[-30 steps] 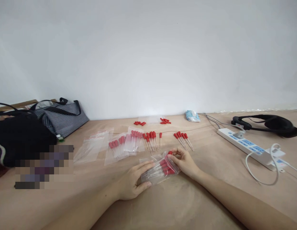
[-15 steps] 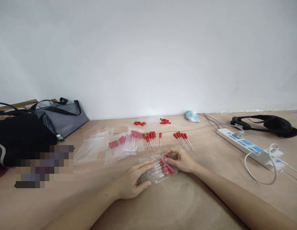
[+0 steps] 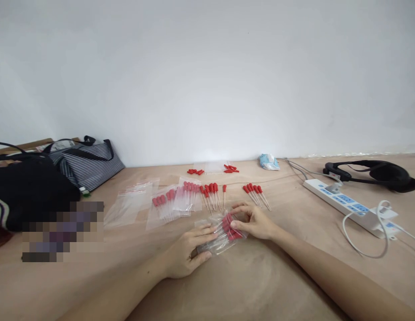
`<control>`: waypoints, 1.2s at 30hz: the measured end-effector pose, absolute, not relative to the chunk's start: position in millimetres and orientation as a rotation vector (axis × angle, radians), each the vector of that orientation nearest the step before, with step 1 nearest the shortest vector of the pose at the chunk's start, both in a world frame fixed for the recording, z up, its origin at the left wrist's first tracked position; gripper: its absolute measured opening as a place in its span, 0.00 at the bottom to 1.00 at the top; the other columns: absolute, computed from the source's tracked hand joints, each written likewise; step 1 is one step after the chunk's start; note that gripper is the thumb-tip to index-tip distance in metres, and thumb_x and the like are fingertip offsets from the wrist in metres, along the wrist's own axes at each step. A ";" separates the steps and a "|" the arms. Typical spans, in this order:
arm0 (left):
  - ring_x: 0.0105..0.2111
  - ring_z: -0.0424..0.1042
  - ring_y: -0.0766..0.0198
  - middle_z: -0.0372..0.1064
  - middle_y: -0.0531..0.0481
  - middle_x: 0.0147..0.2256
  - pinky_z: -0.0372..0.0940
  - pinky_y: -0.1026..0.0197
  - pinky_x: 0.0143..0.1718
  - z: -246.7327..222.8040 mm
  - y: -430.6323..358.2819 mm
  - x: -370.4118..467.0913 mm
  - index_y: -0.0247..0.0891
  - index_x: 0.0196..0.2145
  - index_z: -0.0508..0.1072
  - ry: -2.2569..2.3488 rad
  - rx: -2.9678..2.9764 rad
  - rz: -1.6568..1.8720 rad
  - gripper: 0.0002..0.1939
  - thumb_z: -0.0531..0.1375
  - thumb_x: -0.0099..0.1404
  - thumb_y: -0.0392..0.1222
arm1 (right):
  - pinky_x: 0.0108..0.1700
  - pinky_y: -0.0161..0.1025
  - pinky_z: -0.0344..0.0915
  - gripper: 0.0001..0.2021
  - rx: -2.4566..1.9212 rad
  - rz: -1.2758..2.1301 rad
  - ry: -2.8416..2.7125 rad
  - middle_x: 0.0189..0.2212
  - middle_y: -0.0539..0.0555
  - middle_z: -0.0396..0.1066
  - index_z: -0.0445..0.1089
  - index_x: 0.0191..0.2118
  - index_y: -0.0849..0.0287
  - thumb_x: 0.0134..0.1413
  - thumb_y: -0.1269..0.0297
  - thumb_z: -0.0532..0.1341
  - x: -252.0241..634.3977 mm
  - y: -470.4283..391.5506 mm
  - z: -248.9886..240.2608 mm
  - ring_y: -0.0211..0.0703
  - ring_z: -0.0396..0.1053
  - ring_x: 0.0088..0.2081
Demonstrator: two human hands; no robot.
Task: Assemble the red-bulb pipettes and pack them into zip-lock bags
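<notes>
A clear zip bag (image 3: 221, 246) with several red-bulbed droppers (image 3: 231, 234) inside lies low over the table between my hands. My left hand (image 3: 186, 250) grips the bag's left end, fingers above and thumb below, near the droppers' clear tips. At the opposite end, my right hand (image 3: 252, 220) pinches the plastic beside the red bulbs. Just beyond are loose droppers (image 3: 212, 196), and a smaller fan of droppers (image 3: 256, 196) rests to their right. Left of these, filled bags (image 3: 165, 207) overlap one another.
Flat zip bags (image 3: 130, 203) lie on the left, near a striped bag (image 3: 90, 165) and a black bag (image 3: 33, 191). Red bulbs (image 3: 231, 169) and glass tubes are by the wall. A blue-white packet (image 3: 269, 162), power strip (image 3: 344, 203) and black headset (image 3: 371, 174) sit at right.
My right thumb and fingers have shifted slightly on the bag's right end, and the plastic there is creased differently. My left hand has stayed almost where it was.
</notes>
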State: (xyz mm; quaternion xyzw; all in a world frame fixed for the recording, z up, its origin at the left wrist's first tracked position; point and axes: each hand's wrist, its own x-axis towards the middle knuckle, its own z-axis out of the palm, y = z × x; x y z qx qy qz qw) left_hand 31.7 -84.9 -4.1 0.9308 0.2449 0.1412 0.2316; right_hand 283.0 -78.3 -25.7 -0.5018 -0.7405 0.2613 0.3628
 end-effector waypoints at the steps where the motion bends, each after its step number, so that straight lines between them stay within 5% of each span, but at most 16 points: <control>1: 0.56 0.52 0.56 0.56 0.47 0.55 0.52 0.49 0.55 -4.4 -84.6 31.6 0.42 0.54 0.61 0.659 2.560 0.400 0.22 0.53 0.61 0.38 | 0.33 0.35 0.62 0.19 -1.351 0.676 -1.849 0.33 0.54 0.68 0.71 0.33 0.61 0.42 0.48 0.61 281.2 -78.5 -27.7 0.39 0.66 0.31; 5: 0.56 0.53 0.56 0.57 0.48 0.55 0.53 0.48 0.55 -6.6 -83.6 30.7 0.43 0.53 0.61 0.642 2.550 0.424 0.22 0.53 0.61 0.38 | 0.24 0.31 0.55 0.18 -1.374 0.809 -1.742 0.19 0.48 0.61 0.64 0.20 0.62 0.43 0.49 0.59 273.9 -78.5 -34.4 0.32 0.57 0.22; 10: 0.55 0.54 0.56 0.57 0.46 0.54 0.53 0.48 0.54 -7.7 -84.1 31.3 0.41 0.53 0.62 0.706 2.550 0.426 0.21 0.53 0.61 0.39 | 0.20 0.30 0.50 0.18 -1.369 1.043 -1.545 0.14 0.44 0.54 0.56 0.18 0.59 0.43 0.49 0.57 278.8 -73.2 -35.4 0.30 0.51 0.17; 17: 0.55 0.55 0.56 0.55 0.47 0.56 0.55 0.49 0.53 -10.3 -84.6 30.4 0.44 0.54 0.59 0.760 2.622 0.388 0.22 0.52 0.62 0.41 | 0.23 0.31 0.56 0.19 -1.460 1.207 -1.454 0.21 0.50 0.67 0.65 0.25 0.62 0.37 0.47 0.61 282.9 -75.1 -35.6 0.35 0.63 0.23; 21: 0.55 0.55 0.55 0.54 0.48 0.56 0.55 0.49 0.53 -16.0 -83.2 27.0 0.46 0.54 0.59 0.722 2.674 0.452 0.22 0.53 0.62 0.41 | 0.22 0.31 0.54 0.15 -1.435 1.353 -1.574 0.17 0.48 0.64 0.64 0.21 0.63 0.35 0.54 0.64 283.3 -79.6 -31.2 0.32 0.59 0.20; 27: 0.54 0.55 0.52 0.60 0.47 0.51 0.53 0.45 0.53 -14.6 -80.0 26.9 0.44 0.47 0.67 0.869 2.720 0.683 0.15 0.53 0.61 0.41 | 0.25 0.31 0.54 0.03 -1.523 0.910 -1.967 0.21 0.48 0.64 0.63 0.23 0.60 0.44 0.70 0.56 314.8 -67.9 -11.5 0.34 0.59 0.23; 36: 0.52 0.56 0.51 0.63 0.47 0.47 0.54 0.44 0.50 -19.3 -75.7 24.8 0.43 0.40 0.71 0.994 2.668 0.715 0.12 0.55 0.58 0.38 | 0.33 0.32 0.55 0.09 -1.874 0.163 -2.014 0.30 0.53 0.71 0.67 0.30 0.59 0.46 0.76 0.51 322.6 2.1 11.5 0.39 0.65 0.33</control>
